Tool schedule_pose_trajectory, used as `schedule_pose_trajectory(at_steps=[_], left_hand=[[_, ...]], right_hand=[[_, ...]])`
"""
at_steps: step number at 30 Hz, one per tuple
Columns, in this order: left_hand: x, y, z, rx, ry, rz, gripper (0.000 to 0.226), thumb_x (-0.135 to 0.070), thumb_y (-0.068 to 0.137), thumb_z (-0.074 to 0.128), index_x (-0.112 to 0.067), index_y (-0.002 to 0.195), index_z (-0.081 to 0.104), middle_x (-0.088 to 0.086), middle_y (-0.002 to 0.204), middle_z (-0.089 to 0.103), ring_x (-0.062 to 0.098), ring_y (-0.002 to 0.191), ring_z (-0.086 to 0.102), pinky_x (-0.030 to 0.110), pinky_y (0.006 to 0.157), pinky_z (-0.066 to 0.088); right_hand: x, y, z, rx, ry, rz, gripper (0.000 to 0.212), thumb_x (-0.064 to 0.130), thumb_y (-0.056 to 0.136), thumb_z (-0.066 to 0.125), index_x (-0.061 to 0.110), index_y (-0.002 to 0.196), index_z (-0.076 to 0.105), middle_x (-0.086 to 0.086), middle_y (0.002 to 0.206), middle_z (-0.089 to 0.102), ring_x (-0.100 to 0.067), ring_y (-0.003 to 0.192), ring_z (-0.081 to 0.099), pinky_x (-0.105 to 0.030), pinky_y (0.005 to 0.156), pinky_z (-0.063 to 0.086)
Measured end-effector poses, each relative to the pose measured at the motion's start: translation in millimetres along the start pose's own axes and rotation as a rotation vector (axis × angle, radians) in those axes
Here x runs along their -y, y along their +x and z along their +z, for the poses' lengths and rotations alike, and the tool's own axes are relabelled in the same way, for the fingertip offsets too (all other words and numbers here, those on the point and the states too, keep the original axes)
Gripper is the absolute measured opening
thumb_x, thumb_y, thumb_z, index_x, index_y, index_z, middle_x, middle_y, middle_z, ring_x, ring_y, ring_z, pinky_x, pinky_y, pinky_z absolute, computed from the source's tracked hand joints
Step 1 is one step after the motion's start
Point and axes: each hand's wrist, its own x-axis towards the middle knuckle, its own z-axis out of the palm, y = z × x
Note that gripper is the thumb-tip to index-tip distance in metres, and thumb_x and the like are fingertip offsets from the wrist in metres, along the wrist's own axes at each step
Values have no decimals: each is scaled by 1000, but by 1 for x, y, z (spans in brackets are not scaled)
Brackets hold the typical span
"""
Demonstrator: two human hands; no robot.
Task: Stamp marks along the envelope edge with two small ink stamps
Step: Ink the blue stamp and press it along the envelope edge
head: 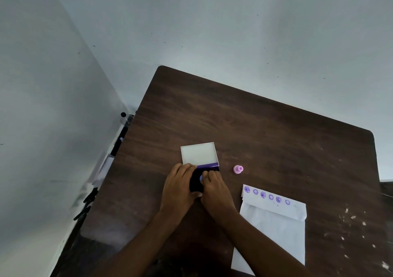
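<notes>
Dark table (pixel 265 128): white envelope (pixel 274 230) bears six purple marks; both hands grip ink pad (pixel 196 181).

Colours and patterns on the work surface.
A dark brown wood-grain table (pixel 265 132), flecked white at lower right, is filling the frame's centre; the white envelope (pixel 274 230) is showing six purple round marks (pixel 266 195) along its upper flap; the ink pad (pixel 196 181) is showing deep purple-black under a white open lid (pixel 198 153); a pink stamp (pixel 238 169) is lying at centre right; pale grey walls (pixel 212 21) are filling the top.
</notes>
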Motion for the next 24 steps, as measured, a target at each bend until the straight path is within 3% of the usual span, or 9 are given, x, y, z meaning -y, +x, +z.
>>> schedule_pose_trajectory(at_steps=[11,15,18,20,24], left_hand=[[-3,1,-5,22,-5,9,83,-40,57,84,-13,130,54,5,131,59,24,124,50,32,110,30],[-6,-3,-4,-14,-22,9,72,-43,65,67,-9,127,55,9,128,60,29,120,53,34,108,32],[-10,-7,-4,0,28,21,83,-44,65,73,-11,136,46,10,135,54,30,124,48,40,104,37],[-17,-13,-6,-15,80,17,91,-45,65,79,-15,142,39,10,138,52,29,123,48,43,102,38],[-45,-28,-9,-59,57,101,67,-57,78,56,-16,131,53,7,123,62,23,113,55,36,97,39]], right_hand=[[3,-4,3,-81,-70,-47,52,22,91,60,7,138,43,-13,139,49,-25,125,46,-32,109,35],[9,-9,-6,-142,-64,-38,40,14,87,61,2,125,54,-18,126,57,-31,115,52,-38,99,43],[5,-24,-12,-272,117,49,28,11,89,57,1,115,60,-19,116,62,-31,106,56,-39,96,47],[-3,-45,-16,-398,259,173,24,16,93,54,5,112,64,-15,111,65,-25,101,60,-33,92,48],[-39,-93,-26,-587,403,385,15,21,89,63,9,94,70,-7,90,72,-18,84,64,-24,78,47]])
